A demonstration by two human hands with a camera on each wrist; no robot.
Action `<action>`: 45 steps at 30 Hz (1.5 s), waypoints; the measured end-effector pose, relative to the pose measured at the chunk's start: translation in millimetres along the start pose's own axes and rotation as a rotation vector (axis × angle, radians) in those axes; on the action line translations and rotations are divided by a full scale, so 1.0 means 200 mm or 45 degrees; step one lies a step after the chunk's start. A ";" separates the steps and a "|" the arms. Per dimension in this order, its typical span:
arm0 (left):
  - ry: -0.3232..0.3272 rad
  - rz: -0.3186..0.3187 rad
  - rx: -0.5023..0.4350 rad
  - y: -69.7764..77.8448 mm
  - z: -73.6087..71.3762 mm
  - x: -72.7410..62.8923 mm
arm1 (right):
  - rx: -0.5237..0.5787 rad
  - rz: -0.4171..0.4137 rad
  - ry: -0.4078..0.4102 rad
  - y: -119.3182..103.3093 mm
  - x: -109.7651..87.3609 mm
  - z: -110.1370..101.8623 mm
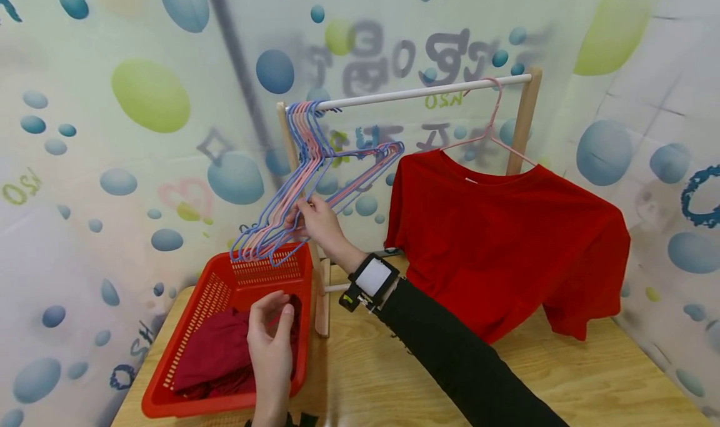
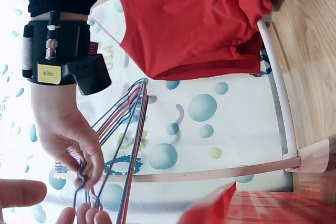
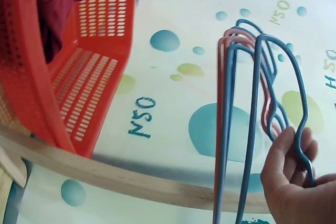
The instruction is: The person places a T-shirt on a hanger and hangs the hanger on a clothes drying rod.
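My right hand (image 1: 325, 227) pinches the bent shoulder of a blue wire hanger (image 3: 255, 103) between thumb and fingers, at the front of a bunch of blue and pink hangers (image 1: 306, 158). Their hooks gather at the left end of the white rail (image 1: 416, 94). In the right wrist view, the pinched hanger stands a little apart from the others. My left hand (image 1: 272, 346) hovers in front of the red plastic basket (image 1: 197, 317), thumb and fingers loosely curved and holding nothing. Dark red cloth (image 1: 216, 349) lies bunched inside that basket, partly hidden by the left hand.
A red T-shirt (image 1: 495, 239) hangs from a pink hanger (image 1: 491, 127) towards the rail's right end. Wooden posts (image 1: 523, 124) carry the rail, standing on a wood-grain table (image 1: 365, 377). Behind it all is a patterned wall covering (image 1: 236, 177).
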State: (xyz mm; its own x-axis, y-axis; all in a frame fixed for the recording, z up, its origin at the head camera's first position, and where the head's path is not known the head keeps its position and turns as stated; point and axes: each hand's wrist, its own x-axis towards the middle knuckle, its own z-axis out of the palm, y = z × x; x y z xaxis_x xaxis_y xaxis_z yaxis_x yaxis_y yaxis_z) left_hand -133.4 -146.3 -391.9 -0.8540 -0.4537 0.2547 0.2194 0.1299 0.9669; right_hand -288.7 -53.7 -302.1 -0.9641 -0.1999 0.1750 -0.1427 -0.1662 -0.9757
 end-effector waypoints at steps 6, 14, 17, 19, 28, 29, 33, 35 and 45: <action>0.020 0.004 -0.036 0.00 -0.01 0.00 | 0.141 0.039 0.017 -0.04 -0.01 -0.01; 0.019 -0.007 -0.065 0.00 -0.01 0.00 | 0.217 0.015 0.007 -0.10 -0.04 -0.01; 0.019 -0.005 -0.068 0.00 -0.01 0.01 | 0.252 -0.004 -0.001 -0.12 -0.06 -0.02; 0.019 -0.003 -0.066 -0.01 -0.02 0.01 | 0.262 -0.017 -0.003 -0.14 -0.06 -0.02; 0.017 0.007 -0.070 -0.01 -0.02 0.00 | 0.322 -0.041 -0.060 -0.19 -0.14 -0.08; 0.019 0.008 -0.071 -0.01 -0.02 0.00 | 0.321 -0.037 -0.070 -0.19 -0.16 -0.09; 0.016 0.010 -0.072 -0.01 -0.02 0.00 | 0.288 -0.021 -0.107 -0.20 -0.25 -0.15; 0.015 0.014 -0.074 -0.01 -0.02 0.00 | 0.259 -0.012 -0.131 -0.20 -0.29 -0.18; 0.009 0.012 -0.065 0.01 -0.02 0.01 | 0.157 0.030 -0.247 -0.23 -0.54 -0.34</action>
State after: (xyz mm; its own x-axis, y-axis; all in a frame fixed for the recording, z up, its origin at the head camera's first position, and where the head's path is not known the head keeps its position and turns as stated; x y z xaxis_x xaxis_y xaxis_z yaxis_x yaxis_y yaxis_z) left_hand -133.0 -149.9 -389.2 -0.8483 -0.4589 0.2641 0.2515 0.0896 0.9637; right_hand -193.3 40.9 -284.7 -0.9040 -0.3849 0.1861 -0.0806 -0.2739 -0.9584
